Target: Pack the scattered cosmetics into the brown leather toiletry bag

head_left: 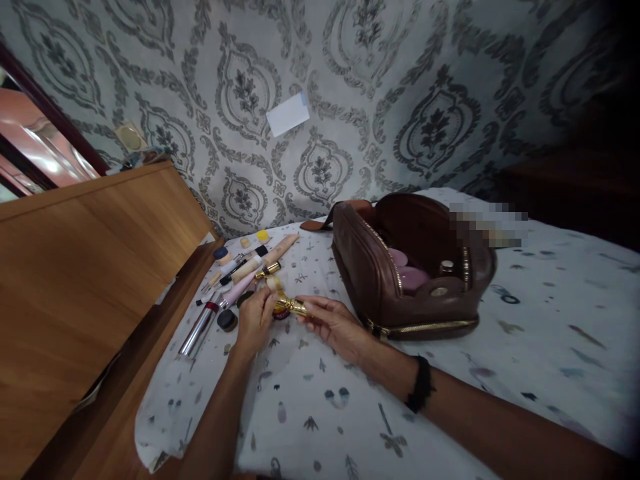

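Note:
Between my two hands is a small gold tube, above the patterned white sheet. My right hand pinches its right end with the fingertips. The fingers of my left hand are closed at its left end. Just behind the hands lies another gold tube. Several cosmetics spread out to the left, among them a silver tube with a red band, a black-lidded jar and a pink tube. An open brown bag stands to the right, with pink items inside.
A wooden panel borders the sheet on the left. Behind is a patterned wall with a white switch plate. A blurred patch covers something behind the bag at the right.

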Available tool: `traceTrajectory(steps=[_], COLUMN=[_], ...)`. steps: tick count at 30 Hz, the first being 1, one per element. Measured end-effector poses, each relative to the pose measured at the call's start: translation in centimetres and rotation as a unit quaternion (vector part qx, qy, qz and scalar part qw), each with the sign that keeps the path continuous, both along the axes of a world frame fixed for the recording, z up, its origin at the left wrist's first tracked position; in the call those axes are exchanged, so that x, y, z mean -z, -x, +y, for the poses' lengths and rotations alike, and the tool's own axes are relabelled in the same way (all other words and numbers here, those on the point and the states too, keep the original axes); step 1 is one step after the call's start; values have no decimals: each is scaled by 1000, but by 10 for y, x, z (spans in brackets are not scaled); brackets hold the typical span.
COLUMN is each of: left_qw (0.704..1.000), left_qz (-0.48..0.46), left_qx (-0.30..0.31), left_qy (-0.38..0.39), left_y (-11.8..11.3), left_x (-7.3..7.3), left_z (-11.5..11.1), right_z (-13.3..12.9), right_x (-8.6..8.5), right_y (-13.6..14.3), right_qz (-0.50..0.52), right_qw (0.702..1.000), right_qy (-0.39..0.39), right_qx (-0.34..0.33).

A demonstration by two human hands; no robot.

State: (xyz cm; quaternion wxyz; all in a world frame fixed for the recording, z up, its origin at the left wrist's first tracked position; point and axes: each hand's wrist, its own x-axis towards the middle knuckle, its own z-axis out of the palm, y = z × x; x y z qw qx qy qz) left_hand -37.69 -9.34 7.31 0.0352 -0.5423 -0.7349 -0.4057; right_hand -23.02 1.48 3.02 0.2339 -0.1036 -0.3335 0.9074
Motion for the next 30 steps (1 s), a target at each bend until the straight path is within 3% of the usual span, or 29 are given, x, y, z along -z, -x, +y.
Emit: traceTrajectory(steps=[4,11,22,30], left_qw=[1000,995,997,982], left_qz=[-1,-59,-75,-162], left_qx=[-4,78,8,92], left_qy=[-13,-8,-21,-11], left_y=[-1,-1,0,-2], left_x=[-1,-2,4,2], left_z=[-2,-2,0,-1], right_z=[0,1,2,2], right_x=[-1,-1,3,4], right_y=[1,0,1,2], right_qz=[-10,-10,-3,1], right_qw=[1000,1000,1000,1000], right_qy=[0,6,4,5], right_qx=[10,21,17,22])
